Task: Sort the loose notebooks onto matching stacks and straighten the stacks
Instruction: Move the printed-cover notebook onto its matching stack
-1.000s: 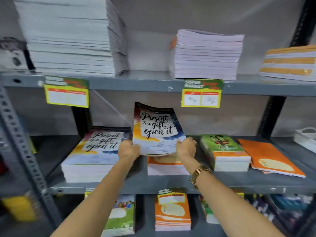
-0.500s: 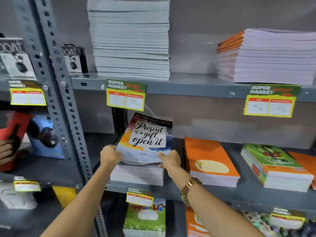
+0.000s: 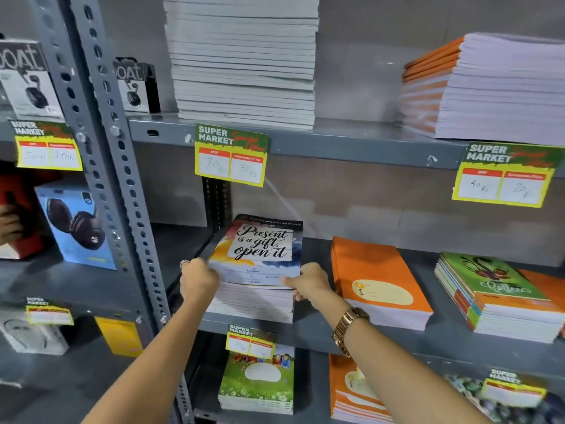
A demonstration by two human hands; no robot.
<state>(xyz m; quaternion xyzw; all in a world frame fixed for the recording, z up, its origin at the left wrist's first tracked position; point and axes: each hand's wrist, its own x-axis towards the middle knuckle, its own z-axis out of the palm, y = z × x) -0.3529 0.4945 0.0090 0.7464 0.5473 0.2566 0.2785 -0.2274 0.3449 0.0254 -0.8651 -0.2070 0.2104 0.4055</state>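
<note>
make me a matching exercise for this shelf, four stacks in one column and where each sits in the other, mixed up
Things:
1. "Present is a gift" stack
2. orange stack
3. green stack
4. tall white stack

Places:
A. upper shelf, above the 70/35 price tag
B. middle shelf, farthest right of the three
C. between the two hands
D. middle shelf, just right of the right hand

Pairs: 1-C, 2-D, 3-B, 4-A

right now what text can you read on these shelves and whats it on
"Present is a gift, open it": top notebook held by both hands.
"SUPER MARKET", "MRP", "Discounted Price", handwritten "70", "35": middle price tag.
"SUPER MARKET": right price tag; its handwritten prices are unclear.
"oat", first letter hidden: earbud box.
Lower tags, small cover print: too blurred.
</note>
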